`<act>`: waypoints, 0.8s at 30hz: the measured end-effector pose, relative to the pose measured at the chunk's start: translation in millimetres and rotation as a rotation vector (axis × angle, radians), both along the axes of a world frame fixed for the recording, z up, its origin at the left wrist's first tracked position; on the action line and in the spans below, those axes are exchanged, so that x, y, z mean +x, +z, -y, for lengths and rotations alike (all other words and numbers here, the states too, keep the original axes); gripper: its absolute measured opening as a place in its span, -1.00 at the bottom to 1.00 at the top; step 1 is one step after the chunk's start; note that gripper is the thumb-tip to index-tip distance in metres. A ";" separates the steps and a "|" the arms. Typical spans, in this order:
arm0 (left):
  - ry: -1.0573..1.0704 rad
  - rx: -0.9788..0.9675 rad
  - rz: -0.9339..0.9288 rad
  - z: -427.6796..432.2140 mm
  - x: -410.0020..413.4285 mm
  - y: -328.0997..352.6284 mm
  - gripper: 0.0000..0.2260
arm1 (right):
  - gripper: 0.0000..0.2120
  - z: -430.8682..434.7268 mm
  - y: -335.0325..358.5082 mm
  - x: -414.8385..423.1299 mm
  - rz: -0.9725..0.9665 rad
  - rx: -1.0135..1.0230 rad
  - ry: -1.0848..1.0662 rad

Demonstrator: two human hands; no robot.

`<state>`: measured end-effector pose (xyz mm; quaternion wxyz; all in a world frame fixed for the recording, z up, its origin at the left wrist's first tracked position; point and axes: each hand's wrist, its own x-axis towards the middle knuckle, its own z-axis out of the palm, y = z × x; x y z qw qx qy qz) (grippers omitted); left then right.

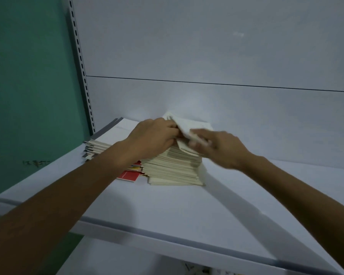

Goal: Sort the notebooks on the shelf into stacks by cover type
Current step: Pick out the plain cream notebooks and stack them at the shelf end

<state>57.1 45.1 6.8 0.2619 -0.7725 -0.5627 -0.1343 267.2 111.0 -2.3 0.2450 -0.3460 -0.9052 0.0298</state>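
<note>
White shelf [167,205] and white back panel [207,46] fill most of the view. A green wall [28,76] and a slotted upright [81,66] stand to the left.

On the shelf, close to the back panel, sits a cream stack [173,171]. It is tall and made of thin notebooks with pale cream covers, their edges slightly fanned and uneven toward the front. Just left of the cream stack and farther back lies a white stack [107,139], lower, with plain white covers and grey spines. A red notebook [128,175] pokes out at the foot of the cream stack on its left side, with a strip of yellow showing above it.

Both hands meet on top of the cream stack. Between them is one cream notebook [184,128], lifted off the top and bent, its far corner curling up toward the back panel. The left hand [153,137] has its fingers curled round the notebook's left edge. The right hand [220,149] grips the near right part with thumb and fingers, though motion blur smears its fingertips. The notebook's lower edge touches the top of the cream stack, directly under the two hands.
</note>
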 end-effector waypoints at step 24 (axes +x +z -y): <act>-0.085 -0.542 2.059 -9.0 85.3 26.4 -0.49 | -0.58 -17.1 -1.9 38.4 -0.143 0.723 0.086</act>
